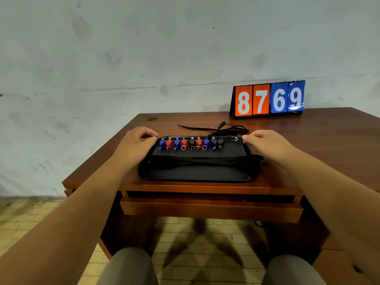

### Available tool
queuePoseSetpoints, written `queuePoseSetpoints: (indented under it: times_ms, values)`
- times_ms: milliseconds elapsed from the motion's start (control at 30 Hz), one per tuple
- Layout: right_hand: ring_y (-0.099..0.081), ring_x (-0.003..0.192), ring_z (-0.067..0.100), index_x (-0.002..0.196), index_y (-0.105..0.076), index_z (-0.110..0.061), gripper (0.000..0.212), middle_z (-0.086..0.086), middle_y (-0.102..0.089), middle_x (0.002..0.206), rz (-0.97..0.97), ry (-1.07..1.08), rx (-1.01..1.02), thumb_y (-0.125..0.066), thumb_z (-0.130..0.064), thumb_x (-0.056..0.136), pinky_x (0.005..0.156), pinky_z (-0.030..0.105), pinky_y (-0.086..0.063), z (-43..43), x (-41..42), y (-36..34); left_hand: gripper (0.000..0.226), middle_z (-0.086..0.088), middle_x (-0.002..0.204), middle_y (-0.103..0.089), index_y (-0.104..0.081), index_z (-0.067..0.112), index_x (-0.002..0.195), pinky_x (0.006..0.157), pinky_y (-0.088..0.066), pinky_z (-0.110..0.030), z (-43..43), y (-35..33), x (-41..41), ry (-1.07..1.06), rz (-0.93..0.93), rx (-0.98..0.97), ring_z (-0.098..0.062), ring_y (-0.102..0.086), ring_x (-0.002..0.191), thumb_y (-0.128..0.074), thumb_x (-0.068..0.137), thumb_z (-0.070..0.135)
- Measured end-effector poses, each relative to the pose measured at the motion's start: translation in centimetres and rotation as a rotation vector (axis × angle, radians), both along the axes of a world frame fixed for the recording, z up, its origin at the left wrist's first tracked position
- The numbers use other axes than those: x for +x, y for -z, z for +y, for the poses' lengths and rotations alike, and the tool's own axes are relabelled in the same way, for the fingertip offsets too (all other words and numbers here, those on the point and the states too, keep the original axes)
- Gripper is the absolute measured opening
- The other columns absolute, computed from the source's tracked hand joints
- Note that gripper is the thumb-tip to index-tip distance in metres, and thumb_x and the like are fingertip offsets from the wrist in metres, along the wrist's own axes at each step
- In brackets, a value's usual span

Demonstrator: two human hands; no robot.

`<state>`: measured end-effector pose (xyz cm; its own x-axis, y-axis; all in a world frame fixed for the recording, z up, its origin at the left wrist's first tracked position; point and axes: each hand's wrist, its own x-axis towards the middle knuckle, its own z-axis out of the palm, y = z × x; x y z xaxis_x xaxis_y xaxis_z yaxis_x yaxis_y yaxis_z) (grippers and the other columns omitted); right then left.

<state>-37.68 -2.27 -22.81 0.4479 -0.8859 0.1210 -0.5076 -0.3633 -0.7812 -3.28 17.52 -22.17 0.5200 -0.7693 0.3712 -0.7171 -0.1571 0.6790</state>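
Note:
A black tray (195, 173) lies on the wooden desk (312, 145) in front of me. Along its far edge stands a row of several whistles (191, 143) in blue, red and black, each with a small metal ring. A bundle of black cords (205, 160) stretches across the tray's middle. My left hand (135, 145) sits at the tray's far left corner, fingers loosely curled, thumb tip at the rim. My right hand (267, 145) is at the far right corner with its fingertips at the rim. Neither hand plainly grips anything.
A loose black lanyard (224, 129) lies on the desk just behind the tray. A flip scoreboard (269, 99) reading 8769 stands at the back right against the wall. A pull-out shelf (209, 208) hangs under the desktop, above my knees.

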Motion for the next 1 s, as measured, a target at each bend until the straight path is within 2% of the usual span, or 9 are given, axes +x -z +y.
queuePoseSetpoints:
  times_ms: [133, 233, 367, 467, 600, 767, 833, 900, 1000]
  values:
    - [-0.061, 0.09, 0.007, 0.108, -0.079, -0.025, 0.023, -0.008, -0.071, 0.097, -0.027, 0.013, -0.041, -0.062, -0.04, 0.106, 0.085, 0.033, -0.045, -1.1, 0.4, -1.1, 0.015, 0.02, 0.114, -0.067, -0.072, 0.035, 0.114, 0.079, -0.045, -0.014, -2.6, -2.0, -2.0, 0.086, -0.045, 0.057, 0.002, -0.061, 0.101, -0.061, 0.108, 0.026]
    - [-0.06, 0.092, 0.006, 0.109, -0.079, -0.025, 0.019, -0.008, -0.072, 0.101, -0.046, 0.019, -0.048, -0.063, -0.034, 0.107, 0.082, 0.03, -0.047, -2.2, 0.6, -1.6, 0.017, 0.02, 0.113, -0.07, -0.073, 0.038, 0.113, 0.087, -0.056, -0.022, -4.9, -3.2, -3.3, 0.151, -0.086, 0.105, -0.009, -0.071, 0.099, -0.059, 0.108, 0.029]
    - [-0.062, 0.098, 0.008, 0.11, -0.078, -0.026, 0.017, -0.009, -0.072, 0.104, -0.069, 0.023, -0.04, -0.063, -0.032, 0.108, 0.091, 0.032, -0.047, -4.1, 1.0, -1.7, 0.019, 0.016, 0.116, -0.072, -0.075, 0.038, 0.109, 0.084, -0.049, -0.02, -8.4, -4.3, -4.2, 0.209, -0.112, 0.15, -0.012, -0.07, 0.108, -0.059, 0.107, 0.027]
    - [-0.064, 0.099, 0.009, 0.107, -0.078, -0.027, 0.015, -0.008, -0.074, 0.106, -0.101, 0.031, -0.031, -0.064, -0.03, 0.107, 0.088, 0.03, -0.049, -5.8, 1.7, -1.3, 0.018, 0.018, 0.116, -0.07, -0.074, 0.039, 0.106, 0.09, -0.051, -0.027, -11.4, -4.5, -4.2, 0.224, -0.147, 0.214, -0.01, -0.068, 0.109, -0.059, 0.107, 0.028]
    - [-0.066, 0.103, 0.009, 0.111, -0.078, -0.027, 0.015, -0.009, -0.074, 0.11, -0.147, 0.035, -0.024, -0.063, -0.029, 0.108, 0.08, 0.022, -0.048, -8.3, 3.0, -0.9, 0.018, 0.015, 0.124, -0.07, -0.074, 0.038, 0.108, 0.079, -0.053, -0.023, -15.3, -4.1, -3.0, 0.21, -0.16, 0.297, -0.027, -0.075, 0.106, -0.06, 0.106, 0.027]
    - [-0.064, 0.113, 0.013, 0.122, -0.074, -0.025, 0.018, -0.005, -0.07, 0.124, -0.126, 0.039, -0.028, -0.065, -0.022, 0.107, 0.076, 0.016, -0.044, -11.6, 5.0, 0.0, 0.018, 0.01, 0.119, -0.069, -0.077, 0.029, 0.112, 0.093, -0.046, -0.027, -20.3, -2.8, -1.8, 0.219, -0.15, 0.327, -0.013, -0.065, 0.114, -0.064, 0.105, 0.018]
    - [-0.065, 0.114, 0.013, 0.131, -0.072, -0.024, 0.026, -0.004, -0.07, 0.127, -0.11, 0.021, -0.024, -0.069, -0.023, 0.105, 0.078, 0.017, -0.047, -12.8, 5.7, 0.4, 0.018, 0.007, 0.12, -0.07, -0.077, 0.025, 0.115, 0.097, -0.046, -0.028, -22.1, -2.4, -1.7, 0.228, -0.164, 0.357, -0.014, -0.065, 0.115, -0.067, 0.103, 0.016]
    - [-0.064, 0.114, 0.012, 0.137, -0.07, -0.025, 0.033, -0.005, -0.068, 0.127, -0.081, -0.003, -0.04, -0.07, -0.027, 0.104, 0.088, 0.022, -0.049, -13.6, 6.2, 1.2, 0.02, 0.003, 0.121, -0.072, -0.076, 0.022, 0.118, 0.102, -0.051, -0.032, -24.1, -1.9, -1.6, 0.246, -0.2, 0.406, -0.017, -0.067, 0.116, -0.069, 0.102, 0.013]
    - [-0.061, 0.103, 0.005, 0.131, -0.074, -0.026, 0.027, -0.009, -0.068, 0.119, 0.018, -0.052, -0.078, -0.07, -0.031, 0.104, 0.088, 0.023, -0.047, -14.8, 6.8, 2.4, 0.028, 0.0, 0.128, -0.07, -0.073, 0.021, 0.124, 0.108, -0.051, -0.037, -26.9, -1.1, -1.3, 0.253, -0.318, 0.52, -0.021, -0.065, 0.121, -0.073, 0.099, 0.009]
